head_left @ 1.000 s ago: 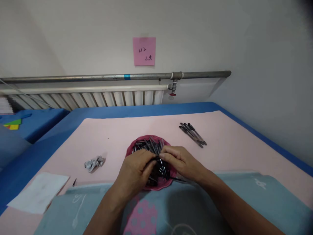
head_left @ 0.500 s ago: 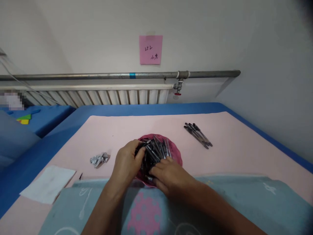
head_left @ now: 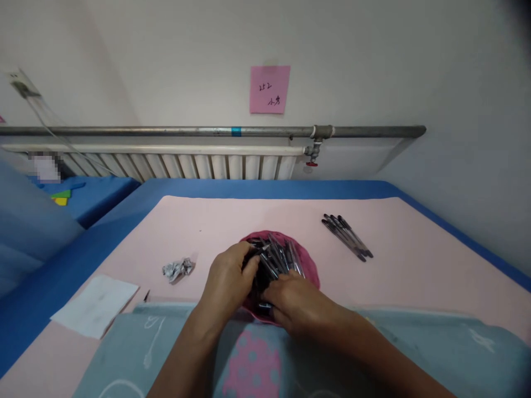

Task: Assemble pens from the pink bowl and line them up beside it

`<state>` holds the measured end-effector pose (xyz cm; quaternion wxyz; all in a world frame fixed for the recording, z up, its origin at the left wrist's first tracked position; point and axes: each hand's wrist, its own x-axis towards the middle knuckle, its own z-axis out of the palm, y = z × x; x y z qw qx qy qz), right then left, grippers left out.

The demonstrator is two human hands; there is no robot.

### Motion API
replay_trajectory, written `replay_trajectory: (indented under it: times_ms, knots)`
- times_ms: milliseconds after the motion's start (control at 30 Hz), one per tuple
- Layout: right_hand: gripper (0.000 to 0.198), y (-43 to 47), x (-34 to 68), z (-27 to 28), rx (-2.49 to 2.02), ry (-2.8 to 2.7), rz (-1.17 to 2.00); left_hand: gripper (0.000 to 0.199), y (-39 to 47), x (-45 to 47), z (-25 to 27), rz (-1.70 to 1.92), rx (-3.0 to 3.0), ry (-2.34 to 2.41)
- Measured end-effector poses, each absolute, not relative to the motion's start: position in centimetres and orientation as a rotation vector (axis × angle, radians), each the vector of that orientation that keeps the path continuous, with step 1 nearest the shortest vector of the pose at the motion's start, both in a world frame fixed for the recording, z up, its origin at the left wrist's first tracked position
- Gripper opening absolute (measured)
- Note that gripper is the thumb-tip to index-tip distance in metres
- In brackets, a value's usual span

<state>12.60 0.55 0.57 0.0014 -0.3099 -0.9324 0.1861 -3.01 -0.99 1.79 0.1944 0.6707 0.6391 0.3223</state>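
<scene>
Several fingers of the left hand (head_left: 230, 273) are narrowing against the thumb, pinching what is looking like a dark pen (head_left: 262, 250) above the far left side of a pink basket (head_left: 314, 271). Its pointed end is aiming right and slightly away from the person, so its long axis is running nearly crosswise. The right hand (head_left: 296, 298) is reaching into the near right side, its fingers curling down among the heaped pens (head_left: 274, 268); their tips are hiding there, so I cannot tell whether they are gripping anything.

A second ago both hands were meeting fingertip to fingertip over the basket; now they are working apart, the right one lower. In my judgement, that is meaning the left is keeping hold while the right is feeling through the heap. Most visible pens there are slanting from far left to near right, across the line of the held one.

Beyond the basket to the right, a loose bunch of pens (head_left: 346, 237) is lying on the pink sheet (head_left: 224, 215), dark caps pointing far left, long axes running nearly side by side. Out to the left, a crumpled wad (head_left: 178, 270) and a white paper (head_left: 97, 304) are resting, well apart from the hands.
</scene>
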Motion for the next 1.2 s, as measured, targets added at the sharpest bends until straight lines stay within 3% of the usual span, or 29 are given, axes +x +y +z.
replay_trajectory:
  times_ms: [333, 933, 1200]
  knots:
    - [0.022, 2.6, 15.5, 0.5, -1.025, -1.937, 1.023, 0.017, -1.2, -3.4, 2.2, 0.965, 1.739, 1.615]
    - [0.03, 2.7, 16.4, -0.3, -0.859, -2.228, 0.371, 0.024, -1.1, -3.1, 1.6, 0.82, 1.932, 1.542]
    - [0.035, 2.4, 16.4, -0.3, -0.714, -2.238, 0.364, 0.035, -1.0, -3.1, 1.3, 0.73, 2.012, 1.477]
